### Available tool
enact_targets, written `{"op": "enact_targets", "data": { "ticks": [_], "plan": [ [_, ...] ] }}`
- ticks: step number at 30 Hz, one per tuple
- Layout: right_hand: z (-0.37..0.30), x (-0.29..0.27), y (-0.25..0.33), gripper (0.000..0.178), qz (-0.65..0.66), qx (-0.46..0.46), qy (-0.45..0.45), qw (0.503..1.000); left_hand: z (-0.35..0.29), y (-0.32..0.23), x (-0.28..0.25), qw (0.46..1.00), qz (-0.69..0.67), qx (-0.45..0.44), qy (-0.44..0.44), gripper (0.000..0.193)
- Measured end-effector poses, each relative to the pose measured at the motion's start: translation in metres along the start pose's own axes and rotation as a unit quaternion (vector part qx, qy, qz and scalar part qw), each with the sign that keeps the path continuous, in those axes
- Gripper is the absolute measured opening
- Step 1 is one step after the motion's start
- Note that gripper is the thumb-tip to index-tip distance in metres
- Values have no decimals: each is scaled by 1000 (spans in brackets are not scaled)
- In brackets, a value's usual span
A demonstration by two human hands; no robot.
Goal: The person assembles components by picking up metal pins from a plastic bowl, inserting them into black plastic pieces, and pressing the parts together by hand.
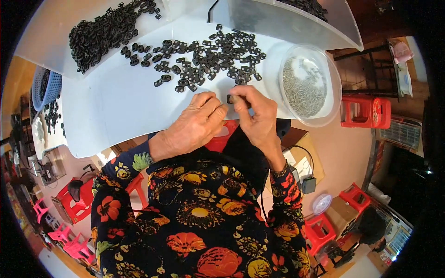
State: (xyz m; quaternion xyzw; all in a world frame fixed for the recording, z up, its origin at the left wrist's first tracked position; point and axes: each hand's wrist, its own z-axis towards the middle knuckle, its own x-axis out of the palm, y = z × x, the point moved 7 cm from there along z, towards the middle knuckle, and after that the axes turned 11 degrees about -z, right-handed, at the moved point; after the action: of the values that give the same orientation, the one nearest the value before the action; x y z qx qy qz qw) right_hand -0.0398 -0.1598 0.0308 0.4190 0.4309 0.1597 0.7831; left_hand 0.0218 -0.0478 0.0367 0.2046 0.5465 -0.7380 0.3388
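Note:
Over the table's near edge, my right hand (256, 110) pinches a small black plastic piece (229, 98) between thumb and forefinger. Close beside it, my left hand (200, 121) is closed with its fingertips pressed together; whatever it holds is hidden. Beyond both hands a loose spread of small black plastic pieces (204, 60) lies on the white table, some oval and some with holes. To the right stands a round clear tub (337, 76) holding many small silvery metal pins (301, 90).
A clear bin (51, 34) at the far left holds a heap of black pieces (99, 39). Another clear bin (296, 28) stands at the far right. A blue basket (50, 88) sits left of the table (106, 106). Red stools (366, 111) stand around on the floor.

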Motion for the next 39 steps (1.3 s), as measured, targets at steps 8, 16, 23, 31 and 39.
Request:
{"op": "enact_targets", "data": {
  "ticks": [8, 16, 23, 31, 39],
  "plan": [
    [38, 26, -1, 9, 38, 4, 47, 998, -1, 3, -2, 1000, 13, -9, 8, 36],
    [0, 2, -14, 13, 137, 85, -36, 986, 2, 1, -5, 1000, 3, -3, 10, 33],
    [-12, 0, -14, 11, 82, 61, -8, 995, -4, 6, -1, 1000, -14, 11, 4, 27],
    [-11, -2, -15, 12, 172, 86, 9, 981, -3, 40, -8, 856, -436, -249, -120, 13],
    [-8, 1, -5, 13, 140, 20, -42, 989, 5, 42, 7, 804, -528, -234, -142, 10]
  ]
}}
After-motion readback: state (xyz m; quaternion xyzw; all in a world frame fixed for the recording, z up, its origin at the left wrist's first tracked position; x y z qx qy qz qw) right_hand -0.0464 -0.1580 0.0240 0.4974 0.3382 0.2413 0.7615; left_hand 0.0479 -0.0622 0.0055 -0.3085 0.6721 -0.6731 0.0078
